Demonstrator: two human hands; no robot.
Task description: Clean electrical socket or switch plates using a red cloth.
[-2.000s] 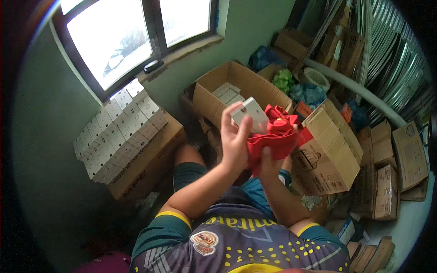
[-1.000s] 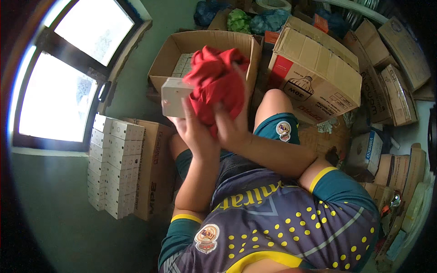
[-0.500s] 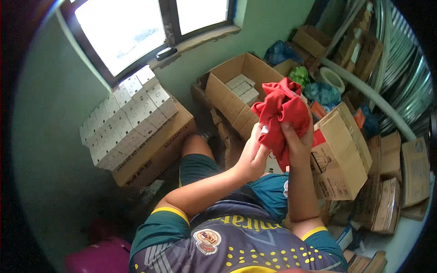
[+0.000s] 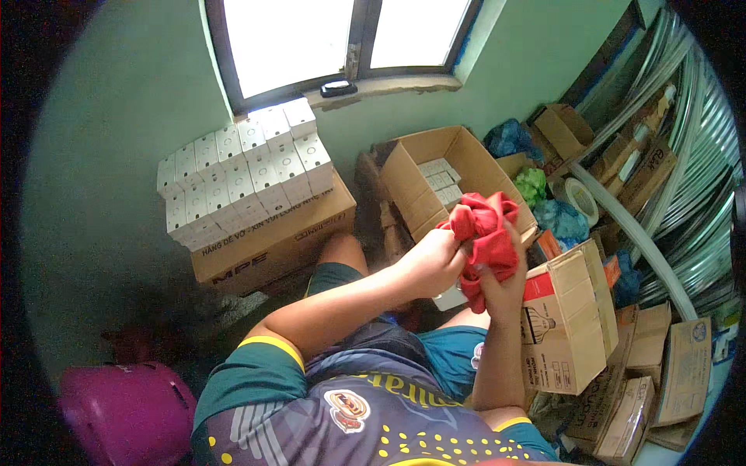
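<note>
Both my hands point(image 4: 437, 260) grip cloth point(image 4: 495, 245) against one seemingly unfinished box point(image 4: 449, 299), the stack point(image 4: 247, 179) left of the carton point(image 4: 406, 194) perhaps done, boxes point(image 4: 439, 175) inside perhaps waiting.

Yellow-dotted dark shirt point(image 4: 388, 412), yellow-edged teal sleeves point(image 4: 250, 373)

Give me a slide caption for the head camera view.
Left hand and right hand gripping a bunched red cloth, a white object partly showing below; stacked white boxes at left.

red cloth point(image 4: 495, 237), white box point(image 4: 450, 298), shirt point(image 4: 381, 415) (yellow-dotted)
</note>
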